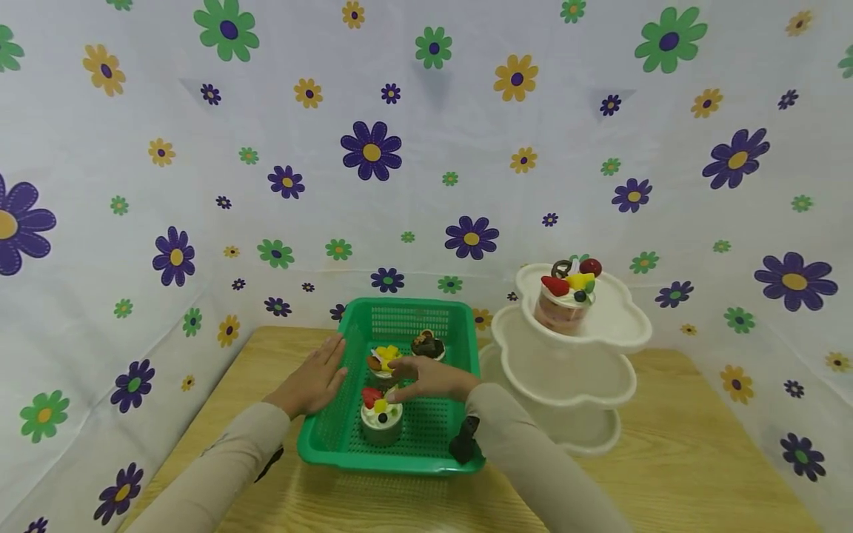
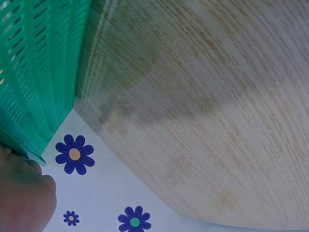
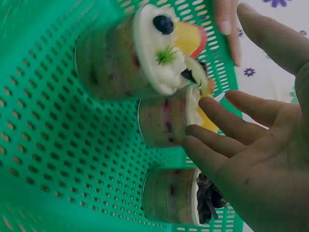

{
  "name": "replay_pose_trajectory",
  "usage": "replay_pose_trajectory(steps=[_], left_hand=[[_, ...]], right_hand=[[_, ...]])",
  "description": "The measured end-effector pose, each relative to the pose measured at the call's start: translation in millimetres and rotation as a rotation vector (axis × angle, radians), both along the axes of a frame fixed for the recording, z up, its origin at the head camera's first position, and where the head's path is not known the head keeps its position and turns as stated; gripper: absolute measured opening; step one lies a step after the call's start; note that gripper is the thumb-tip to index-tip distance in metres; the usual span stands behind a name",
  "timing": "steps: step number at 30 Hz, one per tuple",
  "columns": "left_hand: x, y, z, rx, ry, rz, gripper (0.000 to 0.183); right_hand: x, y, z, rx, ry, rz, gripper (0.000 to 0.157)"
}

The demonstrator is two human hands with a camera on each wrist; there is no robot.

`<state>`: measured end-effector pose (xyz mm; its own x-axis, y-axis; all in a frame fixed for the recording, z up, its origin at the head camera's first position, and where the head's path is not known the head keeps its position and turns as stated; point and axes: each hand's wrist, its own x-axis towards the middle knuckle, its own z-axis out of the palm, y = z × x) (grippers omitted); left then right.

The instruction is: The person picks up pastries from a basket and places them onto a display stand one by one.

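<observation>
A green plastic basket point(image 1: 426, 465) on the wooden table holds three dessert cups. Nearest is a cup with strawberry and cream point(image 1: 381, 426); behind it stands one with mango pieces point(image 1: 383, 363), and a chocolate-topped cup point(image 1: 428, 346) is at the back right. My left hand point(image 1: 313, 381) rests on the basket's left rim with its fingers straight. Over the basket, my right hand point(image 1: 426, 377) reaches in with fingers spread and nothing between them. In the right wrist view, the right hand point(image 3: 256, 130) is beside the cup tops; whether it touches one I cannot tell.
A white three-tier stand point(image 1: 560, 370) with scalloped trays stands right of the basket. On its top tier sits another fruit-topped dessert cup point(image 1: 562, 307). A flower-print cloth point(image 1: 413, 192) hangs behind and beside the wooden table point(image 1: 666, 459).
</observation>
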<state>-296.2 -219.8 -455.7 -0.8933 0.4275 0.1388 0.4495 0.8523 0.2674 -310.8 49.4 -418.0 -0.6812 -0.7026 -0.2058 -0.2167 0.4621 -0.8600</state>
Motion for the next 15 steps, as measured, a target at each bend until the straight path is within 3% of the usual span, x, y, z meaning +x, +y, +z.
replay_pose_trajectory(steps=[10,15], left_hand=[[-2.4,-4,-3.3,-0.004,-0.008,0.012,0.058],[-1.6,-3,-3.0,0.002,0.001,-0.002,0.058]], right_hand=[[-8.9,-13,-15.5,0.217,-0.014,0.045,0.073],[-9.9,-16,-27.7,0.260,-0.023,0.053,0.079]])
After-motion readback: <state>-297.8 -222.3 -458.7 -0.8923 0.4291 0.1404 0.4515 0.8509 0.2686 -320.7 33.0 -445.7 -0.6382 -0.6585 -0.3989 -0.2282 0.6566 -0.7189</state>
